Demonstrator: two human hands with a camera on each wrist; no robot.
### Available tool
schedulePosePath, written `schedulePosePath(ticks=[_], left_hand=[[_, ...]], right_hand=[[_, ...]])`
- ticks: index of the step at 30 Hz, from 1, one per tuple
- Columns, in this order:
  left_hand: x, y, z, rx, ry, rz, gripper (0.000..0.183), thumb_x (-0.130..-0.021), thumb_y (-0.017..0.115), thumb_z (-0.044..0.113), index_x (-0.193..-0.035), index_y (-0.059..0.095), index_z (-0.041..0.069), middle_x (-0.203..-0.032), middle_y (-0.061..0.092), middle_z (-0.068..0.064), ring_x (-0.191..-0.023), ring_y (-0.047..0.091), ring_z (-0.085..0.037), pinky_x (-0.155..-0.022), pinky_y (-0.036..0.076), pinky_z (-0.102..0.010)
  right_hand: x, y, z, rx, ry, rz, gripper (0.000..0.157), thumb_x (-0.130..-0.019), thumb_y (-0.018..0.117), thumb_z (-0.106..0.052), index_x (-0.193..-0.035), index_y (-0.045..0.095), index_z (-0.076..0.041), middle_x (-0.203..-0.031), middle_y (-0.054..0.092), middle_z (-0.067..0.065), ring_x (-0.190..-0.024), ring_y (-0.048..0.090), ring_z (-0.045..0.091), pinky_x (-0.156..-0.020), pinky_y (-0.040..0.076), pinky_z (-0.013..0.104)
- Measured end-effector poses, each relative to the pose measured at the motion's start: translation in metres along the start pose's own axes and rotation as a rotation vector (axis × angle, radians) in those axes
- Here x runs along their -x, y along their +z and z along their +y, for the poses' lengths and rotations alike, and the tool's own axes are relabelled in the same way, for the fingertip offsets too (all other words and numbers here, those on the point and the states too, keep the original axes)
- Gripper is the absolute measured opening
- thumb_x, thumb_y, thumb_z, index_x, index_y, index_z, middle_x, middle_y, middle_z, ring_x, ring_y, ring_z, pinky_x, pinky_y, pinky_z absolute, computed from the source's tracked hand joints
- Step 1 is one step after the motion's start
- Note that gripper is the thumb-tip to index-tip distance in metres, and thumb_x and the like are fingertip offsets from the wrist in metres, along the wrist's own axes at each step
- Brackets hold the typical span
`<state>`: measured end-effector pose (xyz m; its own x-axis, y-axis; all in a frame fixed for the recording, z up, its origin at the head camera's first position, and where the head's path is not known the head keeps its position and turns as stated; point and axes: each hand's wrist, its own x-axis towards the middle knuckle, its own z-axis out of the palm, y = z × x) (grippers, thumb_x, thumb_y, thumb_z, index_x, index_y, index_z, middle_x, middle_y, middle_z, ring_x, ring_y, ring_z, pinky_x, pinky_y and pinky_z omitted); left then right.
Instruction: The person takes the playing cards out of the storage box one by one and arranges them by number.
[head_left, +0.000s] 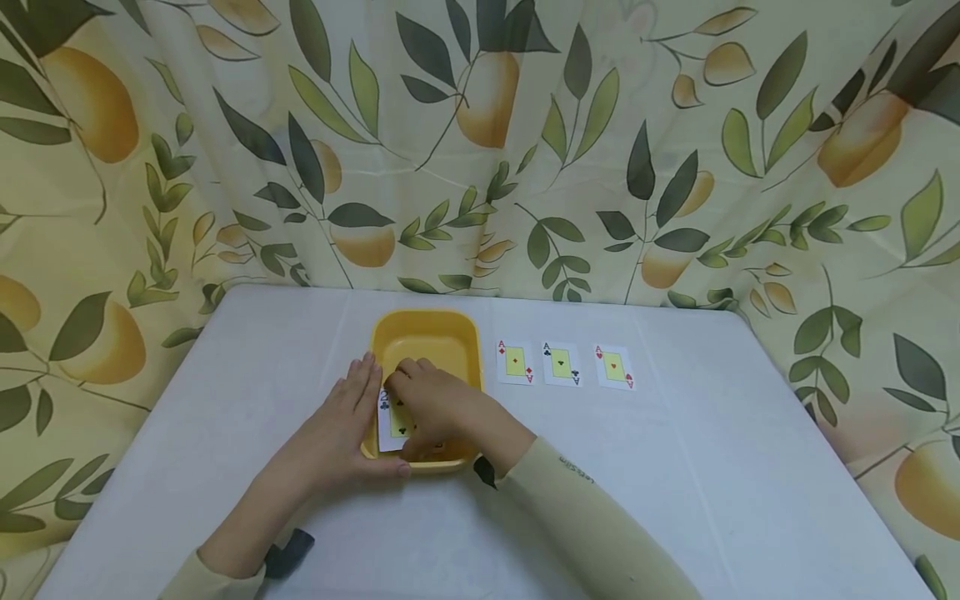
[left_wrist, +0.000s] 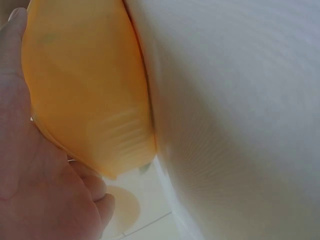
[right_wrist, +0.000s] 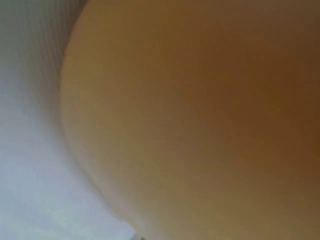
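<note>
1. One clubs card (head_left: 394, 423) lies face up inside the yellow tray (head_left: 427, 329), along the wall towards the counter's left edge; it is partly covered, and whether more cards lie beneath cannot be told
2. The right grip (head_left: 438, 408) is inside the tray over that card, fingers bent downward; hidden fingertips leave it unclear whether it has hold of anything
3. The step in hand looks like handling this card within the tray; the next move probably calls for a sure pinch on its edges, clear of the wall
4. The left grip (head_left: 341, 433) is spread, fingers nearly straight against the tray's side and thumb along its near rim, apparently steadying it
5. The single tray sits near the far edge of the counter (head_left: 712, 467)
6. Three aces lie separately in a row towards the right edge: diamonds (head_left: 515, 362), clubs (head_left: 561, 364), hearts (head_left: 614, 367)
7. Fruit-patterned cloth (head_left: 525, 125) hangs beyond the far edge
</note>
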<state>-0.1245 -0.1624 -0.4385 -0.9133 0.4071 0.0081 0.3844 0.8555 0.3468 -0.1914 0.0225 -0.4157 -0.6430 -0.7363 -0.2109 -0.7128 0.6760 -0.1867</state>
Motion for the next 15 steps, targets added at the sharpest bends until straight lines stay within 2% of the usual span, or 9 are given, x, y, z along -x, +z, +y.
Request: schedulePosePath(ticks=[4,11,15], left_hand=[[0.0,0.0,0.001,0.0,-0.012,-0.015,0.139,-0.066,0.056,0.092,-0.159,0.007,0.001,-0.168,-0.003,-0.013,-0.155,-0.001,-0.031,-0.124,0.016,-0.051],[0.001,0.0,0.001,-0.001,-0.003,-0.007,0.139,-0.066,0.055,0.092,-0.158,0.009,-0.001,-0.168,-0.003,-0.015,-0.155,0.0,-0.033,-0.124,0.016,-0.051],[0.002,-0.001,0.002,0.002,-0.007,-0.005,0.139,-0.066,0.056,0.092,-0.158,0.009,-0.001,-0.167,-0.002,-0.015,-0.154,0.0,-0.034,-0.124,0.017,-0.051]], right_hand=[[0.008,-0.008,0.004,-0.051,0.004,0.02,0.093,-0.066,0.091,-0.049,-0.141,0.048,-0.016,-0.133,0.05,-0.003,-0.118,0.044,0.014,-0.109,0.042,0.026],[0.02,-0.018,0.008,-0.033,0.016,0.049,0.106,-0.062,0.091,-0.055,-0.149,0.043,-0.016,-0.14,0.048,-0.001,-0.122,0.042,0.017,-0.111,0.042,0.029],[0.029,-0.028,0.009,-0.032,0.021,0.085,0.107,-0.062,0.09,-0.055,-0.148,0.043,-0.016,-0.14,0.048,0.0,-0.124,0.042,0.018,-0.111,0.043,0.03]])
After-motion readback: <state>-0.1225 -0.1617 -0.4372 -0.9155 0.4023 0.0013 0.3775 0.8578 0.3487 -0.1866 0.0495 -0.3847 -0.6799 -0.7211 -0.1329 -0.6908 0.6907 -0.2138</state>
